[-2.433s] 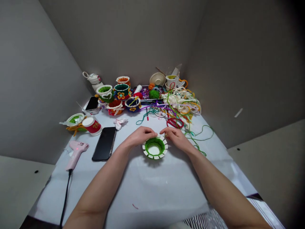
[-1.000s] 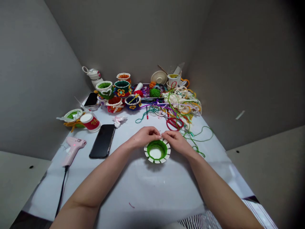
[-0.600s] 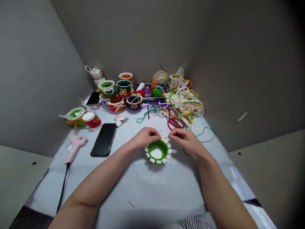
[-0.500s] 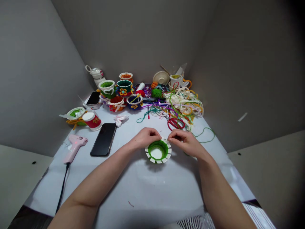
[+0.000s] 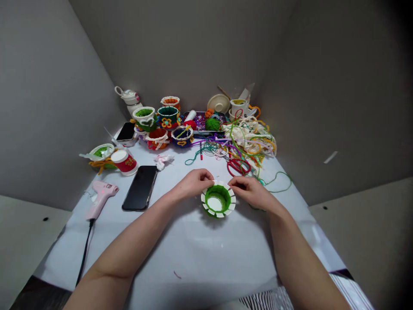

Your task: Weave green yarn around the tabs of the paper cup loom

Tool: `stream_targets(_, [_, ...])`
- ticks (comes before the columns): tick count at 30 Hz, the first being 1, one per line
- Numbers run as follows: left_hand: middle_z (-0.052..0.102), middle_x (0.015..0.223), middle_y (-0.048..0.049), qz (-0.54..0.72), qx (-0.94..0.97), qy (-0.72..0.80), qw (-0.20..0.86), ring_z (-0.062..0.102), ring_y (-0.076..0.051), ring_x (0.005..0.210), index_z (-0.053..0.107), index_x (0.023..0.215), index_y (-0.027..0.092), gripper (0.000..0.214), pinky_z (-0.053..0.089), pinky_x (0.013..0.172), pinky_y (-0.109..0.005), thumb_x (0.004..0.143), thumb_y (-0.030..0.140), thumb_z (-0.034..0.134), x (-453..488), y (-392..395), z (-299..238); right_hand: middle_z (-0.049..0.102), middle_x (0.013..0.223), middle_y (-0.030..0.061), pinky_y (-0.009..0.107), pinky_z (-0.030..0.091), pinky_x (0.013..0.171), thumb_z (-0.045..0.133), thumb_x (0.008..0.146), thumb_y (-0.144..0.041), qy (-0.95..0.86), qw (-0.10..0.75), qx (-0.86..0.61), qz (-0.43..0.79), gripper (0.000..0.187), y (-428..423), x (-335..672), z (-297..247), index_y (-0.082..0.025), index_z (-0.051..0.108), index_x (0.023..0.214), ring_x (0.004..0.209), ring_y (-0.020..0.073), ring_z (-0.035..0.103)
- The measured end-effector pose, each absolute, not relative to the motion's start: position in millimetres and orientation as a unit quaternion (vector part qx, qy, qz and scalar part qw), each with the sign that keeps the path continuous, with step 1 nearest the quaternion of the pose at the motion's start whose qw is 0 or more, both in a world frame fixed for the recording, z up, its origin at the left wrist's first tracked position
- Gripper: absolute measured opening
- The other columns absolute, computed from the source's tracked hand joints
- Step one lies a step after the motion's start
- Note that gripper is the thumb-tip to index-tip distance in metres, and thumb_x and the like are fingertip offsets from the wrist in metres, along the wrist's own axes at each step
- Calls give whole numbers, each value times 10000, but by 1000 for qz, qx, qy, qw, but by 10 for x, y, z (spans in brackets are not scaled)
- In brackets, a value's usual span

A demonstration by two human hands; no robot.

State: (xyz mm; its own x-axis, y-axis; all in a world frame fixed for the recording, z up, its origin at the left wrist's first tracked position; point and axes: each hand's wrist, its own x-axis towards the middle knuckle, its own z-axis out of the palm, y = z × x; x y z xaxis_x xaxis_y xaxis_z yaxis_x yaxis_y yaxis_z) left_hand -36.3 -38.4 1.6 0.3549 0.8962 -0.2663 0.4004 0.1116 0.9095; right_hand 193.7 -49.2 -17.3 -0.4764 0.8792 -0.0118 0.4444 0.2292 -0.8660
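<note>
A small paper cup, its rim cut into white tabs and its wall wound in green cord, sits on the white table. My left hand is closed on the cup's far left rim. My right hand pinches at the far right rim, where a thin green cord trails off to the right. What the right fingertips pinch is too small to make out clearly.
A black phone and a pink glue gun lie to the left, beside a red paper cup. Finished decorated cups, red scissors and a tangle of coloured cords crowd the back.
The cup has shifted slightly right and tilted between my hands. My right hand drew out to the right with the cord, then came back to the rim.
</note>
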Motion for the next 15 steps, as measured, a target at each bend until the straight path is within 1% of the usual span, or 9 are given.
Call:
stream_targets(3, [622,733,1,207,649,496,539,532,-107,643,670,999,141,304,377,577,-220,733,281,626,-388,-326,107,673,779,31,256,444,623,546,867,-342,-736,261,-441,443,226,-479,1904,-203,-167,687,849,687,154,563])
stream_targets(5, [673,841,-36,201,665,481,534,576,-126,728,689,1021,143,334,413,637,-229,738,316,651,-372,-273,175,675,786,33,259,451,632,544,868,-334,-736,262,-435,448,222,-472,1890,-218,-165,686,856,700,157,571])
stream_targets(7, [702,906,-65,186,682,462,535,604,-149,793,712,979,137,338,440,688,-243,727,361,685,-329,-225,218,673,786,34,260,451,636,543,870,-324,-737,261,-433,449,217,-467,1885,-231,-161,686,857,705,157,572])
stream_targets(8, [710,905,-69,174,691,452,537,611,-157,798,720,951,136,337,447,696,-249,716,377,701,-302,-205,223,670,780,33,259,448,633,543,871,-321,-738,261,-433,448,217,-465,1886,-237,-159,686,854,701,155,570])
stream_targets(11, [715,830,-57,147,706,427,545,610,-158,746,733,881,134,304,450,669,-257,690,371,723,-228,-171,177,667,761,33,251,437,611,543,874,-327,-742,258,-434,441,227,-464,1893,-251,-155,691,854,679,149,562])
stream_targets(15, [701,768,-50,170,701,444,531,597,-147,706,730,830,117,245,445,658,-254,684,313,707,-211,-154,96,670,759,30,251,435,614,540,879,-333,-747,262,-440,424,229,-469,1910,-241,-161,687,843,676,147,562])
